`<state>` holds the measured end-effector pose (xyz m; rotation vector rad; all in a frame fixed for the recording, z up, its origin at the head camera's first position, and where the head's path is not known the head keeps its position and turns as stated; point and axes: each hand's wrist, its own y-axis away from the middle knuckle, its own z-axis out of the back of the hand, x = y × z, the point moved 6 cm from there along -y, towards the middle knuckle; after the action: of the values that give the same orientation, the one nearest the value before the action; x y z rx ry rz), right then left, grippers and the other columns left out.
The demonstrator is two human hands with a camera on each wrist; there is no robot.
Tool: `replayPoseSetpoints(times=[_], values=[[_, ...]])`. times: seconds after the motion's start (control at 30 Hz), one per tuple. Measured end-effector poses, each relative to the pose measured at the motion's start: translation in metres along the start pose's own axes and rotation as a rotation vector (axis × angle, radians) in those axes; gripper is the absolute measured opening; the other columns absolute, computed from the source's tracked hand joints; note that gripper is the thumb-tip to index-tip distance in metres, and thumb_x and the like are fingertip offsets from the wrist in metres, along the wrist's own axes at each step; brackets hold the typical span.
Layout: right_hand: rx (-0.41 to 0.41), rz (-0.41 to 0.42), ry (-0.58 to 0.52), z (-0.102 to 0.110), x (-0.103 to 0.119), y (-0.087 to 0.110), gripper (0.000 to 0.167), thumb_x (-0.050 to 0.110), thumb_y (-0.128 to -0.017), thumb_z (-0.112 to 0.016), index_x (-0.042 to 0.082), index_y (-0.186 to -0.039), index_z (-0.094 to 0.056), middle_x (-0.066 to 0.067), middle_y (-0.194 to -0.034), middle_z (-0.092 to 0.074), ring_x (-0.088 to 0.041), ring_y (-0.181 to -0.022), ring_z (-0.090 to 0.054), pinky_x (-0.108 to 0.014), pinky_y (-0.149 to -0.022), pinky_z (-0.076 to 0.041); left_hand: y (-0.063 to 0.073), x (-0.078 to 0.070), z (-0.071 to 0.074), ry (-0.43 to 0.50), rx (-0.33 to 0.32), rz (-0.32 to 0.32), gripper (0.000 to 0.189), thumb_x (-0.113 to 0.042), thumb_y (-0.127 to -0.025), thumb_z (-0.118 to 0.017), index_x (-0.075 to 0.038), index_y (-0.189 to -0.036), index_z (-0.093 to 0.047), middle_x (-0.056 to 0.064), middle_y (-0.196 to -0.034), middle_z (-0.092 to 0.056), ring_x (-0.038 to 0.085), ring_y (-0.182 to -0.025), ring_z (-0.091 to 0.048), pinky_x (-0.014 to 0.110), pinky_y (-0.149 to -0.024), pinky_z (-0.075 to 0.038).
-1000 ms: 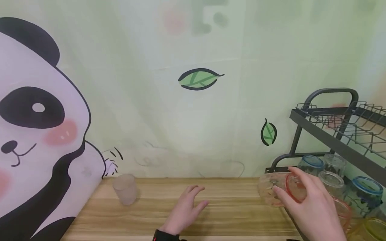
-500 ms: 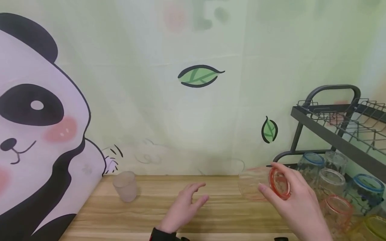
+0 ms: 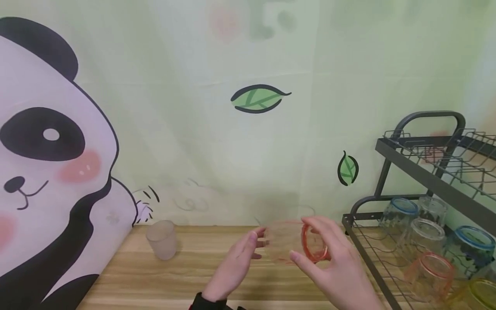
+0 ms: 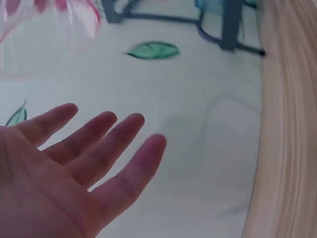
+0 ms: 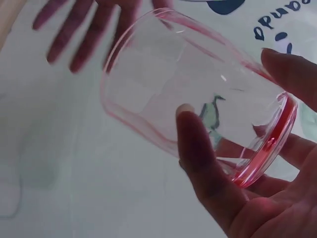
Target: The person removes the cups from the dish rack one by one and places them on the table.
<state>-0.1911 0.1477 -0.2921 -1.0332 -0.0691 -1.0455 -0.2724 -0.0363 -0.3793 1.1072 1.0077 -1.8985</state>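
Note:
My right hand [image 3: 337, 262] grips a clear glass cup [image 3: 283, 241] with a red-tinted base. The cup lies sideways in the air above the table, its mouth facing left. In the right wrist view, thumb and fingers curl round the base end of the tinted glass [image 5: 148, 84]. Just left of the cup's mouth is my left hand [image 3: 234, 265], its fingertips overlapping the rim in the head view. From the left wrist, the fingers of this hand [image 4: 54, 188] look straight and spread, holding nothing.
A frosted cup [image 3: 162, 241] stands upright on the wooden table [image 3: 186, 284] at left. On the right, a dark two-tier wire rack [image 3: 426, 165] holds several upside-down glasses on its lower shelf, including a red-tinted glass [image 3: 430, 275]. A panda-print curtain [image 3: 193, 129] hangs behind.
My right hand has carried the red-tinted cup leftward from beside the rack to mid-table. My left hand has turned and now meets the cup's mouth end in the head view.

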Motion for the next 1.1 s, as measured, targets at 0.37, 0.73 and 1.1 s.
replayPoseSetpoints(times=[0.37,0.73,1.1], values=[[0.034,0.079,-0.063,-0.026,0.011,0.001,0.063,0.028,-0.078,-0.084,0.022,-0.134,-0.055,0.006,-0.133,-0.05,-0.014,-0.113,-0.054,-0.042,-0.083,-0.054,0.005,-0.023,-0.014,0.4,0.12,-0.015,0.053,-0.045,-0.107,-0.017,-0.021,-0.155,-0.018,0.017,-0.139,-0.048,0.03,-0.118,-0.057,0.042,-0.097,-0.046],[0.106,-0.065,-0.287,-0.027,0.002,-0.001,0.062,0.031,-0.08,-0.083,0.033,-0.134,-0.052,0.007,-0.132,-0.05,-0.018,-0.104,-0.056,-0.03,-0.071,-0.056,0.006,-0.024,-0.008,0.593,0.148,-0.012,0.055,-0.044,-0.107,-0.022,-0.018,-0.155,-0.017,0.021,-0.14,-0.043,0.032,-0.123,-0.053,0.048,-0.099,-0.045],[0.209,-0.117,-0.244,-0.04,-0.009,-0.002,0.06,0.027,-0.08,-0.083,0.023,-0.134,-0.057,0.004,-0.138,-0.046,-0.019,-0.102,-0.06,-0.024,-0.073,-0.055,0.011,-0.014,0.016,0.444,-0.009,0.017,0.048,-0.03,-0.104,-0.046,-0.021,-0.15,-0.034,0.016,-0.136,-0.046,0.033,-0.115,-0.055,0.046,-0.096,-0.046]])
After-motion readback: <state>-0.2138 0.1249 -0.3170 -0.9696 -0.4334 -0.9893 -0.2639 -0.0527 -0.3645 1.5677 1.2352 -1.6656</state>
